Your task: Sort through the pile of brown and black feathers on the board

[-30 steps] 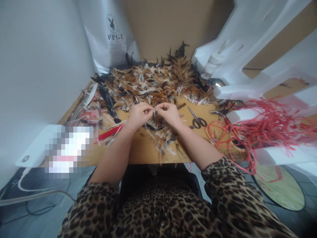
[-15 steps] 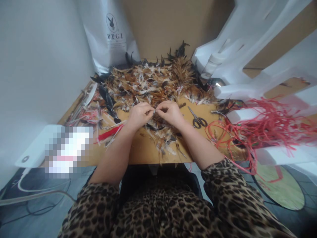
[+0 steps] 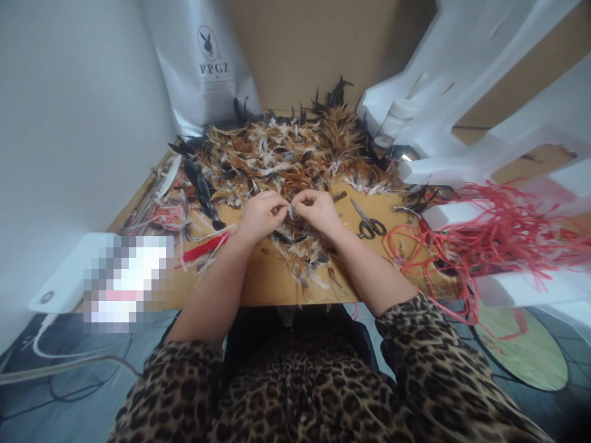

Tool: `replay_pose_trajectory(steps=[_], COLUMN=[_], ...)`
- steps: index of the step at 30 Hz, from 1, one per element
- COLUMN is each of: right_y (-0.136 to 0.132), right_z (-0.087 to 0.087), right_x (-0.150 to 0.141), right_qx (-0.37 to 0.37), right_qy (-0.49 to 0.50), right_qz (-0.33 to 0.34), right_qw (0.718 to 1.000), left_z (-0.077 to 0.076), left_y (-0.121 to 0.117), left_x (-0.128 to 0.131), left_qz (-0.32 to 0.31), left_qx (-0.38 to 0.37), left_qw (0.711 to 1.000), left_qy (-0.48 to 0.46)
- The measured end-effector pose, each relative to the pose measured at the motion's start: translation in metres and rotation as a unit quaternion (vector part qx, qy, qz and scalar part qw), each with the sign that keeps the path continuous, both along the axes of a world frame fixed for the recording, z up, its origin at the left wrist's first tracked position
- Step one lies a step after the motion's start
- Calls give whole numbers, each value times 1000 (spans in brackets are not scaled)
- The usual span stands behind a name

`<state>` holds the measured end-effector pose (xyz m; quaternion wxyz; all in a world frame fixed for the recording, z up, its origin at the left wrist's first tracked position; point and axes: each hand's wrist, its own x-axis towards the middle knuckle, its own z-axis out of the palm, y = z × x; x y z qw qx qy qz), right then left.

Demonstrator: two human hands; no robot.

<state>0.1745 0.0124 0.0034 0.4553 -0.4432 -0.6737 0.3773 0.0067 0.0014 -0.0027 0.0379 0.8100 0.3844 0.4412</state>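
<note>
Over the middle of the table, my left hand (image 3: 265, 214) and my right hand (image 3: 316, 211) meet, each with thumb and forefinger pinched. Between the fingertips shows a small whitish strip (image 3: 290, 211); it is too small to tell whether it is feather or thread. Beneath and in front of the hands lie loose brown and cream feathers (image 3: 302, 258). Just beyond them spreads a large pile of brown, white and black feathers (image 3: 272, 147). Scissors (image 3: 368, 220) with dark handles rest on the table, right of my right hand.
Red ribbon strands (image 3: 508, 234) heap up on white foam pieces (image 3: 508, 289) at the right. A white bottle (image 3: 394, 123) leans behind. At the left are a red strip (image 3: 203, 247), a white box (image 3: 76, 271) with a cable, and a bright blurred-out screen (image 3: 132, 277). A silver bag (image 3: 207, 92) stands at the back.
My fingertips have parted slightly, my right hand shifting a little to the right. More of the whitish strip shows between them. The rest looks the same.
</note>
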Motion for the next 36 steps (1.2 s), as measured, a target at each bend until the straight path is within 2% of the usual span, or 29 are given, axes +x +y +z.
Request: replay_pose_trajectory(steps=[4,9,16,22,31,33,36], right_y=[1,1,-8,-9,-10,-10,-8], right_z=[4,8,9,8,6,7,6], right_x=[5,9,8,8,5,5,4], right_qx=[9,105,256,300,288,274,235], right_qy=[-20,-115,-277,-336,-335,-319,-258], right_qz=[6,12,-56,-33,-38,-38,-33], right_qw=[1000,988,924,892,896,907,936], left_z=[0,0,-1,-2,0,0,0], left_y=[0,0,-1,-1,-1,-1,-1], left_x=[-1,-2,-1,-1,-1,-1,0], left_qz=[2,9,35,38,30,23,17], left_qx=[8,14,12,4,-6,-7,-7], left_qw=[1000,999,998,998,999,999,1000], left_qy=[5,28,45,40,35,29,10])
